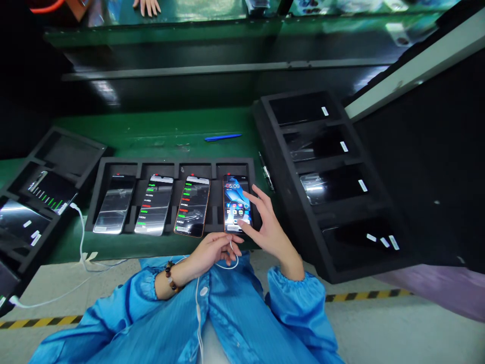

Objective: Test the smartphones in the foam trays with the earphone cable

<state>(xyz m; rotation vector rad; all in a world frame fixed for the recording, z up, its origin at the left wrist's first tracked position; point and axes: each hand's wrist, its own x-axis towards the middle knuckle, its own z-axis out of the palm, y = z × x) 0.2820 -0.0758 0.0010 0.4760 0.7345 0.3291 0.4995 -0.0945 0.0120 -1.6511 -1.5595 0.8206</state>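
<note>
My right hand [268, 225] is spread over a lit smartphone [232, 196], its thumb at the lower part of the screen and its index finger near the right edge. The screen shows a clock and app icons. At the bottom edge of this phone, my left hand [207, 254] pinches a thin white cable [227, 267], which loops below the fingers. Whether the cable's end touches the phone is hidden. This phone lies in the rightmost slot of a black foam tray [195, 170]. Three more phones, including an orange-edged phone [192, 206], fill the other slots; two show lists of coloured text.
A larger foam tray [265, 136] with several dark phones stands right. Another tray [99, 149] at left holds phones with white charging cables [81, 227]. A blue pen [223, 137] and a black pen [266, 171] lie on the green table [151, 134]. Another person's hand [147, 6] shows across.
</note>
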